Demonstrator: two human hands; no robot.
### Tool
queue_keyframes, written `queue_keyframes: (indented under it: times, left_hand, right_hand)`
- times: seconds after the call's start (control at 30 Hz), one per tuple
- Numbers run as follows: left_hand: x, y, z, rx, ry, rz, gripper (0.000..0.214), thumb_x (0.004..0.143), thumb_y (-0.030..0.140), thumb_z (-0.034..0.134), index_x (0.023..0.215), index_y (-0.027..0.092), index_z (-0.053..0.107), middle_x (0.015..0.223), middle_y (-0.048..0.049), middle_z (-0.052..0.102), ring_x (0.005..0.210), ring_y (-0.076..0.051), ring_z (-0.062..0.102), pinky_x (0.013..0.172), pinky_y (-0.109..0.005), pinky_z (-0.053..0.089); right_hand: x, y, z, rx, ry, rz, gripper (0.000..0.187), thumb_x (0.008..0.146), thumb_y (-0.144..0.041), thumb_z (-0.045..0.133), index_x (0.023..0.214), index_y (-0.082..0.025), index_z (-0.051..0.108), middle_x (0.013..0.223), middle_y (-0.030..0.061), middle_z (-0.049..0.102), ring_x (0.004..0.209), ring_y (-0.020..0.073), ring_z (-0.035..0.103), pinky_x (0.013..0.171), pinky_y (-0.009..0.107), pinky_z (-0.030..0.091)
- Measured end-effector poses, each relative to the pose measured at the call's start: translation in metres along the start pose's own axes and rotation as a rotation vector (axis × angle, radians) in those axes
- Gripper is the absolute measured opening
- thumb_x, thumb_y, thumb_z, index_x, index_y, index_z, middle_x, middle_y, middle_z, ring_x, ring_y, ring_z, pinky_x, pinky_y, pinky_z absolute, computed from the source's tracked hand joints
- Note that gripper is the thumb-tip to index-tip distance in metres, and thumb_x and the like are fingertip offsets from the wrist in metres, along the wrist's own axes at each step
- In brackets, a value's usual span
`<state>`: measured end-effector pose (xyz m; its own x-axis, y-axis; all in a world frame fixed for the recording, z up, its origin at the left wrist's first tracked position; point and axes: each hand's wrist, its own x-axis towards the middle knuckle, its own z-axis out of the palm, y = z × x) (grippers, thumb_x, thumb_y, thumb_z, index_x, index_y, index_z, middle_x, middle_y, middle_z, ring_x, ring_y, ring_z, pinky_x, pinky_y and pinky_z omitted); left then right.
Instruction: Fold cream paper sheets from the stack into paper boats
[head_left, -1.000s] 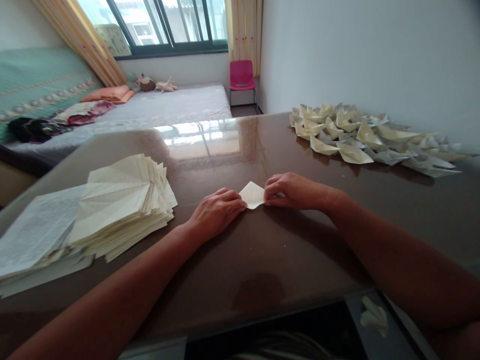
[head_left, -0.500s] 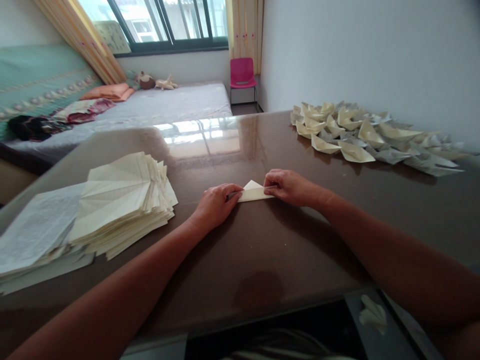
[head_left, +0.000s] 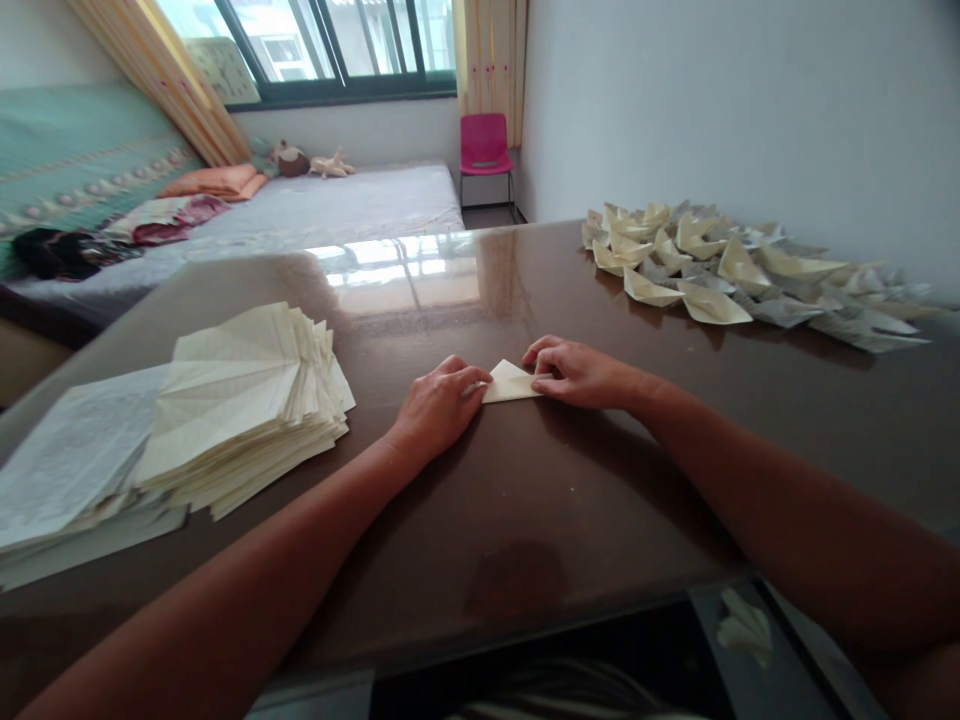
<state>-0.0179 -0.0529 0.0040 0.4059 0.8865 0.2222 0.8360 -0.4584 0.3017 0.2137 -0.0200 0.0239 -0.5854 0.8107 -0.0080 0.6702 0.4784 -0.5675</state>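
A small folded sheet of paper (head_left: 510,385), cream in colour, lies on the brown tabletop (head_left: 517,480) with a pointed peak at its far side and a straight edge toward me. My left hand (head_left: 444,395) pinches its left end between thumb and fingers. At the right end, my right hand (head_left: 566,372) grips the paper with thumb and curled fingers. Both ends of the paper are hidden under the fingers.
To the left lies a stack of creased cream sheets (head_left: 232,380), beside flat printed sheets (head_left: 82,450). Several folded paper boats (head_left: 712,300) crowd the far right by the wall. A crumpled paper piece (head_left: 745,628) lies below the table's near edge. A bed (head_left: 360,200) stands beyond.
The fingers of both hands have shifted slightly on the paper, and its near strip looks narrower at the ends. The stack and boats stay where they were.
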Motion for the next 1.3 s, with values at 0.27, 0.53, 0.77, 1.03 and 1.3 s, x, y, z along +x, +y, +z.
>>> queue_keyframes:
  times: [0.27,0.53,0.77,1.03,1.3]
  left_hand:
    - [-0.001,0.003,0.004,0.194,0.13,0.196,0.031,0.093,0.027,0.048,0.122,0.025,0.06,0.108,-0.0076,0.055,0.101,-0.022,0.048,0.089,-0.036,0.045]
    - [-0.006,0.013,-0.007,0.39,-0.099,0.456,0.033,0.096,0.021,0.042,0.126,0.021,0.054,0.104,-0.0072,0.06,0.095,-0.02,0.051,0.084,-0.032,0.048]
    - [-0.016,0.03,-0.008,0.463,-0.167,0.344,0.046,0.091,0.012,0.042,0.136,0.02,0.042,0.117,-0.0099,0.055,0.107,-0.023,0.049,0.088,-0.034,0.051]
    - [-0.017,0.032,-0.011,0.468,-0.205,0.353,0.051,0.091,0.012,0.04,0.141,0.018,0.037,0.123,-0.0102,0.052,0.112,-0.024,0.046,0.093,-0.034,0.05]
    - [-0.019,0.037,-0.012,0.481,-0.231,0.315,0.044,0.092,0.011,0.04,0.135,0.015,0.044,0.113,-0.0116,0.055,0.108,-0.024,0.049,0.09,-0.034,0.051]
  right_hand:
    - [0.001,0.006,0.003,0.065,0.032,0.017,0.024,0.076,-0.011,0.059,0.1,-0.013,0.06,0.102,0.0066,0.058,0.081,0.0135,0.057,0.077,0.025,0.046]
    - [0.001,0.005,0.001,0.05,0.027,-0.07,0.03,0.075,-0.002,0.056,0.098,-0.017,0.069,0.105,0.0058,0.055,0.081,0.0114,0.056,0.078,0.023,0.044]
    - [-0.002,0.0,0.001,-0.084,0.06,-0.124,0.024,0.079,-0.005,0.06,0.095,-0.018,0.072,0.114,0.0089,0.058,0.097,0.0167,0.057,0.091,0.029,0.042]
    - [-0.026,-0.035,0.0,-0.568,-0.093,-0.241,0.026,0.094,-0.016,0.045,0.109,-0.012,0.066,0.104,0.0148,0.062,0.099,0.0234,0.054,0.084,0.034,0.042]
    - [-0.037,-0.048,-0.005,-0.711,-0.13,-0.065,0.022,0.091,-0.015,0.048,0.101,-0.016,0.067,0.107,0.0143,0.064,0.099,0.0257,0.057,0.072,0.033,0.041]
